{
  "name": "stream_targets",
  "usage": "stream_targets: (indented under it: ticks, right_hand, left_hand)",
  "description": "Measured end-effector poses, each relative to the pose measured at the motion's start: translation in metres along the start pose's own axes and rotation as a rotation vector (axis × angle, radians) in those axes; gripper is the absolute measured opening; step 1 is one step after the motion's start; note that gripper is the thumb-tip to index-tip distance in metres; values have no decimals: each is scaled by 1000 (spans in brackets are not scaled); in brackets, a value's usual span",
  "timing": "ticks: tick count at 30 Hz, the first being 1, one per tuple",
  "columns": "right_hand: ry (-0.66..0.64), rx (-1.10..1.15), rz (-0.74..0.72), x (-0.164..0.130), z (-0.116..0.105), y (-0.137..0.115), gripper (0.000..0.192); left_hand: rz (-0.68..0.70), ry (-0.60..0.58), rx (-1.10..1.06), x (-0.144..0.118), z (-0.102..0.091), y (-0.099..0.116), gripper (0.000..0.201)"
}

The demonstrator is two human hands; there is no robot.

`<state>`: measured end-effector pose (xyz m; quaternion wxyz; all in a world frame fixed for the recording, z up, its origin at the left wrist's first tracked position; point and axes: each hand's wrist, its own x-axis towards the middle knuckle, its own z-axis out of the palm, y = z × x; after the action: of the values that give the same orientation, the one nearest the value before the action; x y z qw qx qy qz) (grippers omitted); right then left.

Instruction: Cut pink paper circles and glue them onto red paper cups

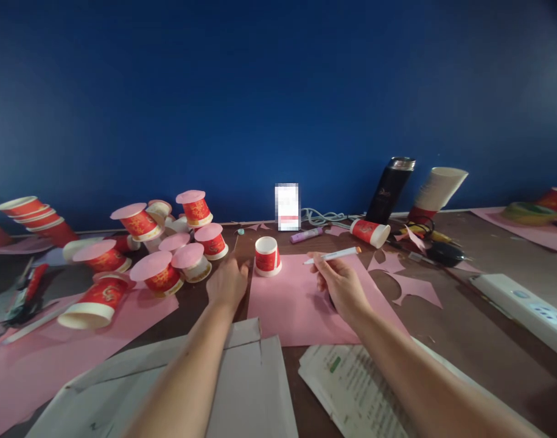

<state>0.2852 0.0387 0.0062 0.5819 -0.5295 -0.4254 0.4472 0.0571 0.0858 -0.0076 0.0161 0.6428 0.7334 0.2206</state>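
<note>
My right hand (342, 287) pinches a white marker pen (335, 255) with an orange end, above the pink paper sheet (290, 313). The marker's tip points left toward a red and white paper cup (268, 258) that stands upside down on the sheet's far left corner. Just left of the sheet, my left hand (227, 283) rests on the dark table with its fingers curled in. A thin stalk with a small teal tip (240, 232) shows just beyond those fingers; whether they hold anything is hidden.
Several red cups with pink paper discs (157, 272) cluster at left, near stacked cups (41, 219). A purple glue stick (306, 235), a lying cup (369, 232), a black flask (390, 190), pink scraps (415, 289) and a power strip (525, 307) lie beyond and right. Cardboard (255, 389) and printed papers (351, 389) lie nearest.
</note>
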Motion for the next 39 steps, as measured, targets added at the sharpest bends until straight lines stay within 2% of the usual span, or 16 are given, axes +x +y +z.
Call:
stream_targets:
  ticks: [3,4,5,7,10,15,19,22,25,28,31,33,39]
  right_hand:
    - [-17,-86,21,0,0,0,48]
    - [-26,-105,24,-1,1,1,48]
    - [-36,-119,25,-1,3,3,48]
    - [-62,-143,27,-3,5,6,48]
    - [-109,-199,21,-5,8,11,47]
    - [-171,-263,-59,-7,10,16,44]
    - [-165,-267,-19,-4,11,13,40]
    - [-177,-255,-73,-2,16,4,33]
    - [-285,-263,-119,0,26,-5,29]
    - [-408,-307,-156,2,42,-4,25]
    - [-388,-337,-279,4,58,8,21]
    - [-324,-369,-351,3,65,17,22]
    - [-303,-502,-441,1,67,30,19]
  left_hand:
    - [236,426,-190,0,-2,3,47]
    - [346,502,-242,0,-3,5,46]
    - [451,528,-276,0,-3,6,45]
    - [614,480,-291,0,-3,10,43]
    - [691,371,-271,-2,-1,13,37]
    - [643,259,-258,-3,-2,16,30]
    - [625,230,-269,-2,-5,18,31]
    - [623,203,-278,-1,-7,18,31]
    - [640,176,-297,1,-7,15,31]
    - [654,167,-358,4,-6,12,31]
    - [665,136,-439,8,-5,10,35]
    - [675,121,-478,9,-5,9,34]
    - [692,129,-520,11,-5,9,30]
